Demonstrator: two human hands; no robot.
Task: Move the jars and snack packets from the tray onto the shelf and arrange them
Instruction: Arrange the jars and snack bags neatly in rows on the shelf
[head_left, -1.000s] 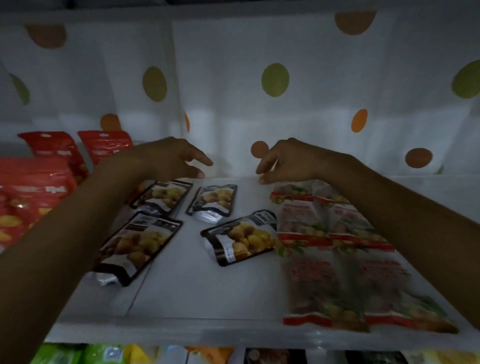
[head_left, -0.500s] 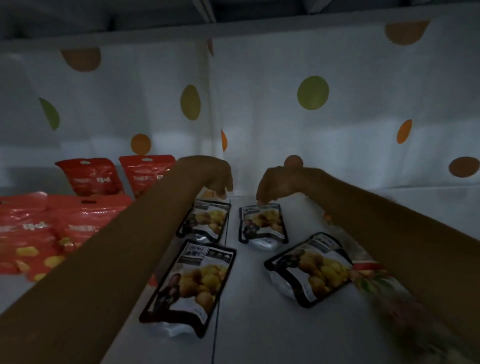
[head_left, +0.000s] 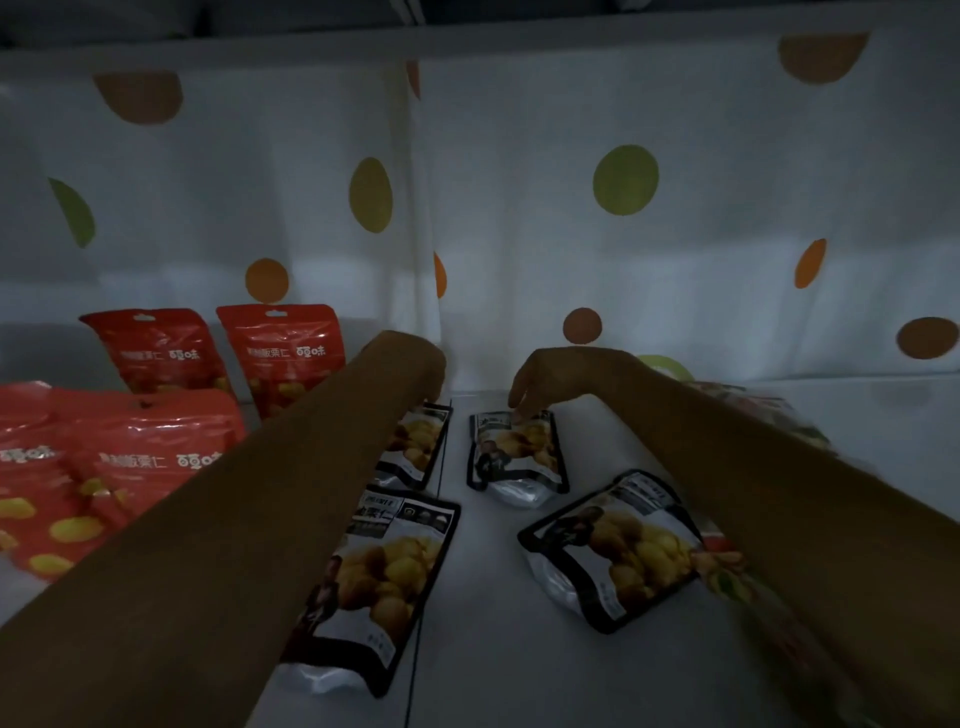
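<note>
— Nearest first?

— Arms, in from the lower corners: left forearm (head_left: 208, 571) and right forearm (head_left: 810, 525), both low over the shelf (head_left: 493, 675). Between them, near-left black packet (head_left: 384, 582), flat and partly under the left forearm. Opposite, near-right black packet (head_left: 608, 551), flat and skewed, hard against blurred clear packets (head_left: 724, 558) on the right.

— Further in?

— Far-left black packet (head_left: 415, 447) and far-right black packet (head_left: 517, 454), side by side but apart, one on each side of the shelf seam. Off to the left, front red packets (head_left: 150, 457), then rear red packets (head_left: 283, 353) upright at the back.

— And the hands?

— Left hand (head_left: 423, 371): bent down over the top of the far-left black packet, fingers hidden behind the wrist. Cannot tell whether gripping. Right hand (head_left: 550, 376): fingers (head_left: 515, 400) pointing down, tips at the top edge of the far-right black packet. Pinch or mere touch, cannot tell.

— So what is new?

— A second ago: both higher, loosely spread, clear of every packet. Half a second ago: lower, not quite there. Now right down at the two rear packets. View closer in as well, shelf front no longer in sight.

— Meaning for the job?

— Arranging rather than carrying, by the look of it. Probably about to stand those two up against the dotted curtain (head_left: 519, 234), like the rear red packets. No tray or jars in view, so hard to judge how much remains.
</note>
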